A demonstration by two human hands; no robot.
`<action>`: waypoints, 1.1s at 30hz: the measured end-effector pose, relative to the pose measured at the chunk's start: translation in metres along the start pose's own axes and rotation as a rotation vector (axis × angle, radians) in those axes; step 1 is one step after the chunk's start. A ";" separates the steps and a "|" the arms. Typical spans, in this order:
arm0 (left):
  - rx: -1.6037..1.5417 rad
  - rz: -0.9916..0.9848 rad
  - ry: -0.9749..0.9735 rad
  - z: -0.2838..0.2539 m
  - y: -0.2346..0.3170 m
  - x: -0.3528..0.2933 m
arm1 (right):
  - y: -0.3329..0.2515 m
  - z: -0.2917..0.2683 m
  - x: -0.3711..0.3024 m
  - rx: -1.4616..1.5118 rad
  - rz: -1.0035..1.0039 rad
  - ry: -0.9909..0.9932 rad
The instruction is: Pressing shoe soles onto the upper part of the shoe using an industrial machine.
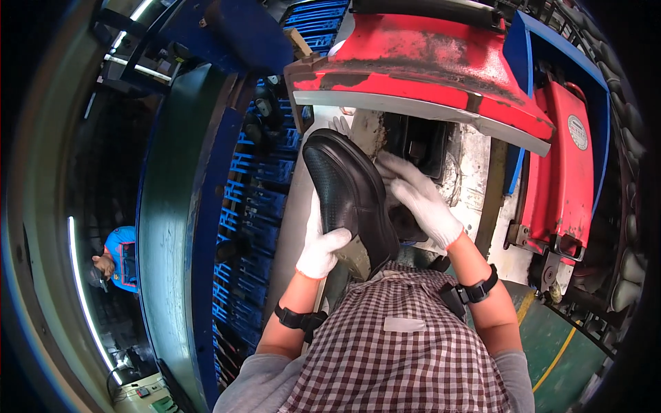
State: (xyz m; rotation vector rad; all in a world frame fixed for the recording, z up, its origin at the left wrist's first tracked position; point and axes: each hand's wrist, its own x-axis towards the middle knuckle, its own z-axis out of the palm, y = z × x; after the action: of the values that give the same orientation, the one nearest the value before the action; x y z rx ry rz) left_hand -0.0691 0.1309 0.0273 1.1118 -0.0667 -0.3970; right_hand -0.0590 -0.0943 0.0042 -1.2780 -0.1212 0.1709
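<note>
A black leather shoe (341,182) with a perforated upper is tilted in front of me, its toe pointing away. My left hand (321,253), in a white glove, grips it from the left side with the thumb across the upper; most of its fingers are hidden behind the shoe. At the shoe's near end, a scuffed tan-grey block (354,256) fills the opening. To the right, my white-gloved right hand (425,199) has its fingers stretched out beside the shoe's edge. I cannot tell whether its fingertips touch the shoe.
A worn red machine hood (420,62) with a pale metal lip (413,109) overhangs the work area. On the right stands another red machine part (561,168). Blue slatted racks (251,186) and a dark green conveyor belt (169,206) run along the left. Beyond them is another person (120,258).
</note>
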 end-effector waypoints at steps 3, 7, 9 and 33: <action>0.123 0.008 0.017 -0.001 0.017 -0.010 | -0.019 0.022 0.021 0.019 -0.077 0.023; 0.512 0.066 0.022 -0.014 0.025 -0.026 | -0.037 0.044 0.035 -0.009 -0.056 -0.039; 0.530 0.103 0.057 -0.022 0.023 -0.031 | -0.035 0.057 0.036 0.024 -0.071 -0.045; 0.045 -0.363 0.785 -0.351 -0.045 0.041 | 0.074 0.046 -0.007 -1.300 -0.133 0.408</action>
State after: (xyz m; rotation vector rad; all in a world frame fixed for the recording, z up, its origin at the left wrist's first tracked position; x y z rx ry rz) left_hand 0.0435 0.4009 -0.1757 1.2603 0.8293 -0.2564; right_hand -0.0792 -0.0319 -0.0541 -2.5569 0.0590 -0.3582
